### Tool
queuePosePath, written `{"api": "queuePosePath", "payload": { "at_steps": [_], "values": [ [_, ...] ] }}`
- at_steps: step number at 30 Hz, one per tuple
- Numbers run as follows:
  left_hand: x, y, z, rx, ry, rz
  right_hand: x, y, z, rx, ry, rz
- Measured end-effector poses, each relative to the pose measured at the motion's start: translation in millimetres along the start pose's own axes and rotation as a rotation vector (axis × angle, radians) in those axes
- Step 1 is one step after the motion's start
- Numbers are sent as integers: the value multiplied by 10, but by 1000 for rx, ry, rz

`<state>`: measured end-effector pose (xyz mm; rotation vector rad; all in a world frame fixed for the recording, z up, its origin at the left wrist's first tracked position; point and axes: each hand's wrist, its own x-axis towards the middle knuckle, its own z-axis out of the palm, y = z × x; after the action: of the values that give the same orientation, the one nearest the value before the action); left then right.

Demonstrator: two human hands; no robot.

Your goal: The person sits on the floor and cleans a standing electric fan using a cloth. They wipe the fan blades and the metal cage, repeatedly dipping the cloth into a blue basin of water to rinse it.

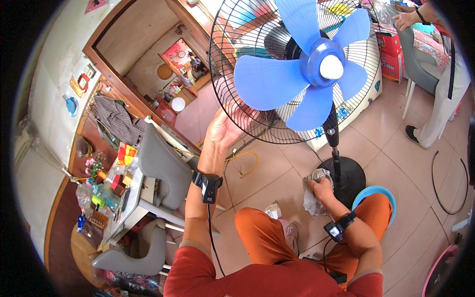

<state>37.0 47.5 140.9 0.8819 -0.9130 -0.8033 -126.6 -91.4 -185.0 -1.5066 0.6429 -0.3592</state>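
Note:
A pedestal fan with its front grille off stands before me; its blue blades [271, 81] and white centre cap [331, 67] are exposed. My left hand [232, 124] is at the lower left rim of the black wire rear grille [256, 134], its fingers partly hidden by the wires and lying behind them. Whether it grips the rim is unclear. Low beside the fan's round black base [350, 178], my right hand [322, 189] holds a crumpled greyish cloth [313, 204]. The black pole [336, 159] rises from the base.
A light blue basin [391, 200] sits by my right knee. Yellow cable [256, 159] and a black cable [434, 185] lie on the tiles. Grey chairs [163, 167] and a cluttered table [130, 200] stand left. Another person [445, 92] stands at right beside a grey chair [423, 70].

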Motion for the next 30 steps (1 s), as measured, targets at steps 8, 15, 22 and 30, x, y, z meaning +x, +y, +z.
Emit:
{"api": "queuePosePath", "payload": {
  "at_steps": [8,15,22,30],
  "values": [
    [-23,-58,-2,88,43,62,-77,-77,-25,-36,53,-31],
    [-31,-24,31,282,71,210,-124,-160,-17,-5,30,-63],
    [22,-47,-11,368,61,297,-20,43,11,-15,58,-86],
    [18,-88,94,439,118,359,34,92,34,-106,27,-101]
  ]
}}
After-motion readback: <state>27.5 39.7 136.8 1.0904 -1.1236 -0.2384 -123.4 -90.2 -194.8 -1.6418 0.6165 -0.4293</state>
